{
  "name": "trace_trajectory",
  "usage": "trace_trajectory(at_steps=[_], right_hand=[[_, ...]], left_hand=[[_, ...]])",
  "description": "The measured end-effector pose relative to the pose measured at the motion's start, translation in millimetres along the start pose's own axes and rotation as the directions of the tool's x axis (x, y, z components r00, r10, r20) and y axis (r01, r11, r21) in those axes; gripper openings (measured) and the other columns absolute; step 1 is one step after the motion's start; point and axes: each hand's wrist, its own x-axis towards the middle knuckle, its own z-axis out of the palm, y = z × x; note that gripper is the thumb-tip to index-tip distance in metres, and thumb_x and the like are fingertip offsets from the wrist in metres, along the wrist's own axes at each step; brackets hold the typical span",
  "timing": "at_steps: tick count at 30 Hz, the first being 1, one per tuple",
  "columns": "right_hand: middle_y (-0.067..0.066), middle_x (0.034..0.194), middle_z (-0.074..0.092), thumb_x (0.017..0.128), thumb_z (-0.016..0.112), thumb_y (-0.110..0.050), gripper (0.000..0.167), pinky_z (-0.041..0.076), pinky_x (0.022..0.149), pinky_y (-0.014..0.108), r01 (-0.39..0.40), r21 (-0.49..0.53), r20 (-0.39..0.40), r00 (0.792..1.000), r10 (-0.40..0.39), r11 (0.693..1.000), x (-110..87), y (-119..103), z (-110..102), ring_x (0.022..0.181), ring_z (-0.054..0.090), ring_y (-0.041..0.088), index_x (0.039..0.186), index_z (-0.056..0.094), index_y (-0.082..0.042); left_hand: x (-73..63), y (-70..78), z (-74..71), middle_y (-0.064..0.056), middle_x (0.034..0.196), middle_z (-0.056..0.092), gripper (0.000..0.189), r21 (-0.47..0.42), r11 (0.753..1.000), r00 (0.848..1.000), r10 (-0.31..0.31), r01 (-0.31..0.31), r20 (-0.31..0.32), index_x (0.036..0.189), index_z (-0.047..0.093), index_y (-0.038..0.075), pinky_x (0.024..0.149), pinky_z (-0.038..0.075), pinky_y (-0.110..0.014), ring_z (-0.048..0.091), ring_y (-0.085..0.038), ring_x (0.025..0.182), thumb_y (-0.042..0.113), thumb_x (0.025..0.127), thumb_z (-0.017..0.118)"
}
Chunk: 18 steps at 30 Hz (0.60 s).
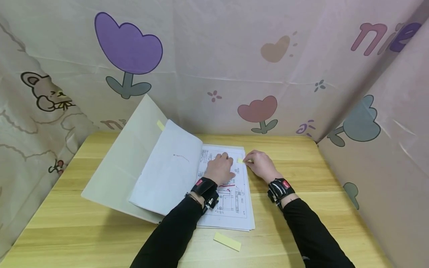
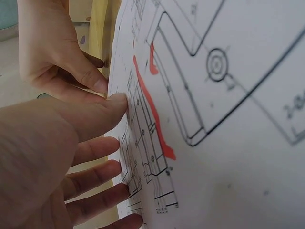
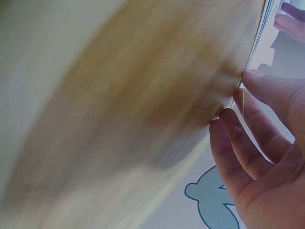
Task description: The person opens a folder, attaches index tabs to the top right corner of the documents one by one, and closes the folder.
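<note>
- From the head view, we have cartoon-printed fabric (image 1: 201, 44) behind a wood-grain table (image 1: 335, 208); a pale folder cover (image 1: 117, 163) and a turned sheet (image 1: 164, 171) tilt up left of a technical drawing (image 1: 231, 219), with a loose yellow strip (image 1: 227, 241) nearer us.
- A small yellow sticky tab (image 1: 240, 160) sits at the drawing's right edge, its long axis running sideways toward our right hand (image 1: 263, 166), the nearer hand, whose thumb and forefinger pinch its outer end.
- Our left hand (image 1: 219, 169) rests left of the tab, gripping nothing.
- From the left wrist, our fingers lie spread on the drawing beside a red stroke (image 2: 155, 114); we cannot make out the tab.
- From the right wrist, our thumb and forefinger nearly meet at the paper's edge.
</note>
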Motion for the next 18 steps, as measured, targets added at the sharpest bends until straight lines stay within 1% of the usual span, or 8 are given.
trace_trajectory(at_steps=[3, 7, 10, 15, 18], right_hand=[[0.012, 0.111, 0.073, 0.091, 0.078, -0.002, 0.011, 0.056, 0.095, 0.047, 0.019, -0.01, -0.01, 1.0, -0.019, 1.0, -0.7, 0, 1, 0.107, 0.07, 0.031, 0.1, 0.082, -0.006], [0.013, 0.111, 0.073, 0.09, 0.079, -0.002, 0.011, 0.055, 0.098, 0.048, 0.026, -0.005, -0.013, 1.0, -0.026, 1.0, -0.3, 0, 0, 0.108, 0.069, 0.033, 0.1, 0.082, -0.005], [0.013, 0.113, 0.073, 0.09, 0.079, -0.003, 0.011, 0.053, 0.1, 0.049, 0.019, -0.005, -0.006, 1.0, -0.019, 1.0, -0.1, 0, -1, 0.11, 0.068, 0.034, 0.1, 0.083, -0.005], [0.012, 0.115, 0.072, 0.09, 0.08, -0.003, 0.013, 0.054, 0.099, 0.05, 0.005, -0.008, 0.002, 1.0, -0.005, 1.0, -1.7, 1, -2, 0.112, 0.066, 0.035, 0.101, 0.083, -0.007], [0.012, 0.115, 0.071, 0.09, 0.08, -0.004, 0.013, 0.055, 0.098, 0.05, -0.004, -0.007, 0.008, 1.0, 0.005, 1.0, -2.6, 2, -3, 0.111, 0.066, 0.035, 0.102, 0.083, -0.008]], left_hand=[[2.3, 0.1, 0.5, -0.009, 0.133, 0.059, 0.057, 0.015, 1.0, 1.0, 0.0, -0.001, 0.008, 0.14, 0.064, 0.011, 0.091, 0.058, -0.042, 0.057, -0.024, 0.116, 0.043, 0.094, 0.077], [6.5, 2.3, -0.7, -0.009, 0.136, 0.058, 0.064, 0.072, 0.997, 1.0, 0.013, -0.015, 0.022, 0.146, 0.058, 0.012, 0.09, 0.058, -0.043, 0.057, -0.026, 0.119, 0.046, 0.094, 0.074], [9.9, 5.3, -0.3, -0.009, 0.141, 0.055, 0.069, 0.129, 0.991, 0.999, 0.031, -0.036, 0.042, 0.154, 0.05, 0.017, 0.09, 0.058, -0.042, 0.057, -0.027, 0.122, 0.048, 0.095, 0.07], [14.5, 11.4, 3.4, -0.009, 0.146, 0.051, 0.074, 0.202, 0.978, 0.996, 0.047, -0.062, 0.078, 0.162, 0.039, 0.028, 0.085, 0.057, -0.039, 0.054, -0.028, 0.122, 0.048, 0.096, 0.065], [16.1, 15.3, 6.9, -0.009, 0.145, 0.051, 0.073, 0.248, 0.967, 0.996, 0.041, -0.058, 0.075, 0.162, 0.038, 0.031, 0.078, 0.057, -0.036, 0.054, -0.027, 0.12, 0.049, 0.096, 0.063]])
